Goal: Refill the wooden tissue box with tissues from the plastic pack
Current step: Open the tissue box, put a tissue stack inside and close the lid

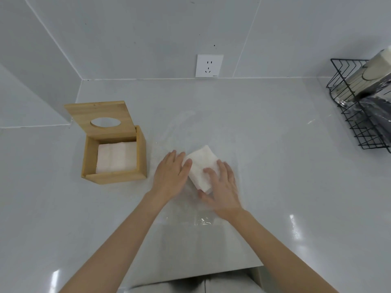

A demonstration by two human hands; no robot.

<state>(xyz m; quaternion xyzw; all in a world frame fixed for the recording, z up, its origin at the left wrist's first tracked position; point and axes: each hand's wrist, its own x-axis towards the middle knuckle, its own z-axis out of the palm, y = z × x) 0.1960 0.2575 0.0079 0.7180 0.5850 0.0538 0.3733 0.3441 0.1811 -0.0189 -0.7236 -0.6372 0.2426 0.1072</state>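
Observation:
The wooden tissue box (141, 153) stands open on the counter at the left, its lid (99, 115) with an oval hole tipped up at the back. White tissues (116, 157) lie inside it. A white stack of tissues (202, 166) rests on the clear plastic pack (190, 216), which is spread flat on the counter. My left hand (171, 174) presses against the stack's left side with fingers together. My right hand (222, 187) wraps the stack's near right corner, thumb below it.
A black wire rack (351, 115) holding packaged items hangs at the right edge. A white wall socket (209, 65) sits on the back wall. The counter's front edge (190, 278) runs just below my forearms.

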